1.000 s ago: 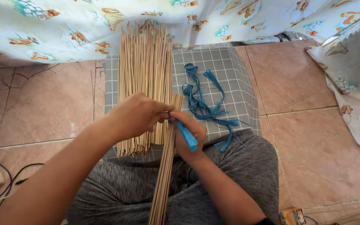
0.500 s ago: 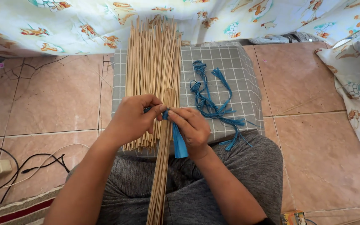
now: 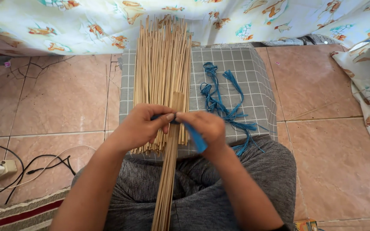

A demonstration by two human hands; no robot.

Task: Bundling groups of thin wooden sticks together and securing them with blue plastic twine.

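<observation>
Our left hand (image 3: pixel 140 128) and right hand (image 3: pixel 206 126) now pinch the blue strip (image 3: pixel 193 134) against the thin stick bundle (image 3: pixel 170 171) fingertip to fingertip; a second ago they overlapped more, so we judge the wrap is being drawn tight. The knot itself is hidden under our fingers; the bundle's lower end is cut off, with the loose stick pile (image 3: pixel 161 68) on the grey checked cushion (image 3: pixel 245 72) behind.

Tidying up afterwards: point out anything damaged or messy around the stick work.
The floor tile at upper left shows branching cracks. The loose blue strings lie in a tangle on the grey checked cushion. The stick pile fans slightly but stays together.
</observation>
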